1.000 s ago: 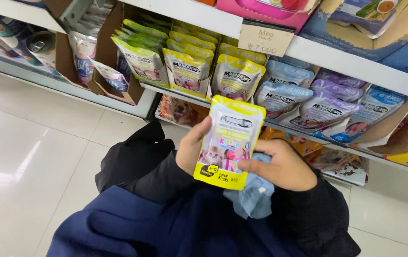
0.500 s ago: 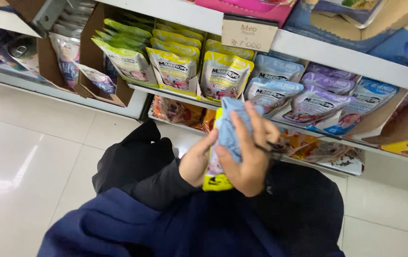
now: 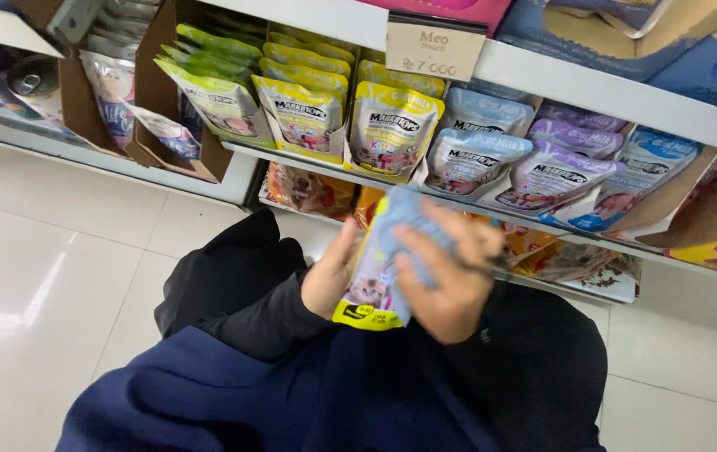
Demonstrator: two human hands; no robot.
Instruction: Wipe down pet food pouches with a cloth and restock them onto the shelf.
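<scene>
we hold the yellow pouch (image 3: pixel 367 289) upright in front of our chest, below the shelf (image 3: pixel 593 79) of similar pouches at twelve o'clock. the left hand (image 3: pixel 331 276) has its fingers closed on the pouch's nine o'clock edge. the right hand (image 3: pixel 446 272) presses a light blue cloth (image 3: pixel 404 234) flat on the pouch face, fingers wrapped over it. wiping goes best, we judge, with the left grip firm and even strokes toward six o'clock.

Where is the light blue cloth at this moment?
In the head view, the light blue cloth is near the middle, pressed by the right hand against the yellow pouch that the left hand holds, below the shelf.
</scene>
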